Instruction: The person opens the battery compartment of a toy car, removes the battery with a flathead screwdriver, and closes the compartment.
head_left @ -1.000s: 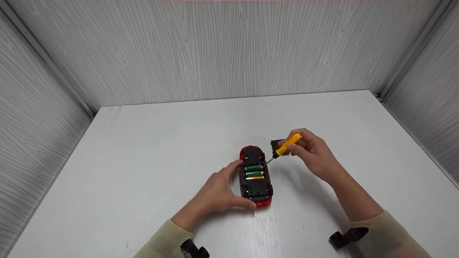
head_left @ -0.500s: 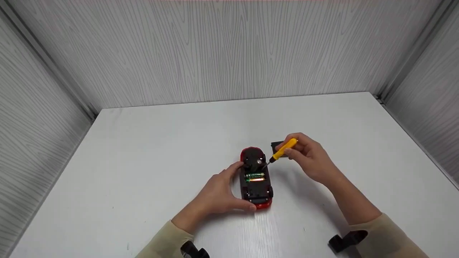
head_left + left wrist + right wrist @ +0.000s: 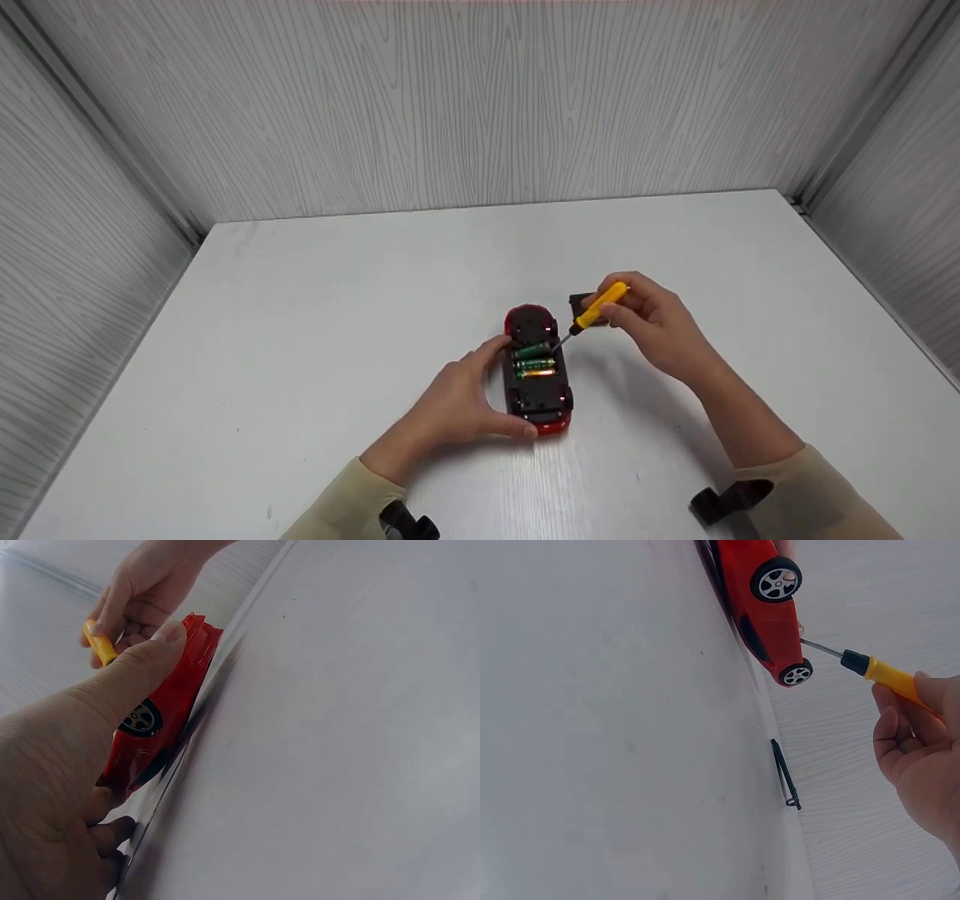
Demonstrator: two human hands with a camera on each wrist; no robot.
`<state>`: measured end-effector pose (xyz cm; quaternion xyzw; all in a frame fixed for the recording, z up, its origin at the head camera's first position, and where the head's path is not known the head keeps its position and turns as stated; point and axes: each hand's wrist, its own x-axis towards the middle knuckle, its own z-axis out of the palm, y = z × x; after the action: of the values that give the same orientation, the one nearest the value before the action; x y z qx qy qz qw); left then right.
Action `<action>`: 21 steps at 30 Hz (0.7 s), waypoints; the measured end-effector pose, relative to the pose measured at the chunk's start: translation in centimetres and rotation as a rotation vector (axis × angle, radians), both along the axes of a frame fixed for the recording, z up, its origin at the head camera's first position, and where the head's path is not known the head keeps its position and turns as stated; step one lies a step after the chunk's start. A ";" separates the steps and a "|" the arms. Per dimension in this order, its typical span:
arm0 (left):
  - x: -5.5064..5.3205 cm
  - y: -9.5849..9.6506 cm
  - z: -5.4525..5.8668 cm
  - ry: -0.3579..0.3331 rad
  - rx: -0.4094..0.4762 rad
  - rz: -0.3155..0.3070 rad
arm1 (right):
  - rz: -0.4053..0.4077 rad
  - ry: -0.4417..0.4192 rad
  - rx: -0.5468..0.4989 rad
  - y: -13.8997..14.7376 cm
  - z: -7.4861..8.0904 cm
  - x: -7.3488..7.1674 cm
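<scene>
A red toy car [image 3: 541,397] lies wheels up on the table, its black underside showing. Three green batteries sit in its open compartment; the farthest battery [image 3: 532,350] is slanted, its right end raised. My left hand [image 3: 457,401] grips the car from the left, thumb at the near end and fingertips along the far left side. Between thumb and fingers my right hand [image 3: 656,322] holds a yellow-handled screwdriver [image 3: 600,306], whose tip is at the right end of the slanted battery. In the right wrist view, the screwdriver's shaft [image 3: 821,648] reaches the car's underside.
A black battery cover [image 3: 580,306] lies on the white table [image 3: 337,300] just right of the car's far end, partly hidden by the right hand. Grey wood-grain panels [image 3: 465,105] stand at the back and both sides.
The screwdriver dipped toward the car, then came back up and right. The farthest battery was level, rose out of line half a second ago, and now lies slanted. The left hand stays put.
</scene>
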<state>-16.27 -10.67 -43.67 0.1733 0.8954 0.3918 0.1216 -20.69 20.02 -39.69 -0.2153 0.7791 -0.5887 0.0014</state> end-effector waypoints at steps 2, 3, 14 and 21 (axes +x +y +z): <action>0.0 0.0 0.0 -0.005 -0.006 0.005 | -0.008 0.010 -0.002 0.0 0.1 0.0; 0.0 0.0 0.0 -0.007 -0.007 0.007 | -0.015 0.015 0.000 0.0 0.1 0.1; 0.1 0.0 -0.1 0.023 0.010 -0.003 | -0.079 0.077 0.024 -0.3 0.8 0.6; 0.0 -0.1 -0.3 0.018 0.013 -0.007 | -0.029 0.078 0.029 -0.7 1.1 1.0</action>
<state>-16.26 -10.73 -43.92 0.1808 0.8932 0.3955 0.1140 -19.67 19.32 -38.64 -0.2269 0.7901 -0.5685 -0.0341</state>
